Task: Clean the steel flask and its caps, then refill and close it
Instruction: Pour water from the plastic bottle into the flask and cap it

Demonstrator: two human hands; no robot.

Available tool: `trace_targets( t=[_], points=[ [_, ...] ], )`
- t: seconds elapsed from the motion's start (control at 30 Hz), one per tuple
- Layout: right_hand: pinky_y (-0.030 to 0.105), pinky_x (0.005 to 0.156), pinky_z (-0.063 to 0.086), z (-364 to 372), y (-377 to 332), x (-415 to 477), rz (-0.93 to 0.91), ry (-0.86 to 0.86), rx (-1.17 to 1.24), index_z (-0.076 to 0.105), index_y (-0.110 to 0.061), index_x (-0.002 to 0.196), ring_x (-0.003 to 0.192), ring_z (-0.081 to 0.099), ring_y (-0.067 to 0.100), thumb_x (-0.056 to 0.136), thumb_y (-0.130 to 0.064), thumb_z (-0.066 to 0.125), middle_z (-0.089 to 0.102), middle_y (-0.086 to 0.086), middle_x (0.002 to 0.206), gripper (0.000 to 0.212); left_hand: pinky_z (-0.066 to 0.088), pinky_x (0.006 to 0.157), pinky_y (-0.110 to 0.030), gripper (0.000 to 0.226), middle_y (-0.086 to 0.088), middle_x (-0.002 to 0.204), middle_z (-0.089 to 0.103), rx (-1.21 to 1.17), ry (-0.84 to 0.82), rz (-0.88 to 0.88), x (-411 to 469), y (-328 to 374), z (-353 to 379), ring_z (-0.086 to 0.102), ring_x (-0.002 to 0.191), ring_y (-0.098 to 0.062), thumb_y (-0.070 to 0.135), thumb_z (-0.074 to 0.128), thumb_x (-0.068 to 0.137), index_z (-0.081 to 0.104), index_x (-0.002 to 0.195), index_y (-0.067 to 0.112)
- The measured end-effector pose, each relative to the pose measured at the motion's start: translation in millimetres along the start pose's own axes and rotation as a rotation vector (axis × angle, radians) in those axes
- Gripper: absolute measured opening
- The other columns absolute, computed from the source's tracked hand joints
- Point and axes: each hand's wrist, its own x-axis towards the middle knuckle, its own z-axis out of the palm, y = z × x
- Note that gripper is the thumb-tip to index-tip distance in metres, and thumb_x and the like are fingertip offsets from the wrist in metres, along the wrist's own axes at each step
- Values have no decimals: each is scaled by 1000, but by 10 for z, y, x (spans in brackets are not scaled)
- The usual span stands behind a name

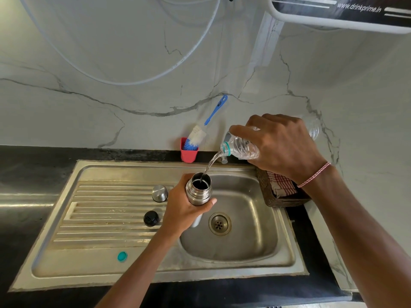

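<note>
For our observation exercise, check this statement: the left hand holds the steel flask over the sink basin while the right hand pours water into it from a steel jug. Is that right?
Not quite. The head view shows the right hand pouring from a clear plastic bottle, not a steel jug. The rest stands: the left hand holds the steel flask over the sink basin, and water runs into its open mouth.

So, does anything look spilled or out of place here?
Nothing stands out. The water from the plastic bottle falls into the steel flask over the sink. The steel cap, black cap and teal bottle cap lie on the drainboard.
</note>
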Motion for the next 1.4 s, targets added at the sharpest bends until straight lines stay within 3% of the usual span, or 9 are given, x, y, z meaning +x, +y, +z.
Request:
trace_targets(
  t=[1.4],
  points=[
    [38, 67, 52, 69, -30, 27, -58, 16, 15, 63, -32, 123, 79, 64, 28, 79, -23, 77, 67, 4, 100, 47, 49, 79, -10, 63, 20, 103, 70, 19, 11, 2, 27, 50, -5, 69, 92, -6, 19, 98, 67, 56, 111, 34]
  ],
)
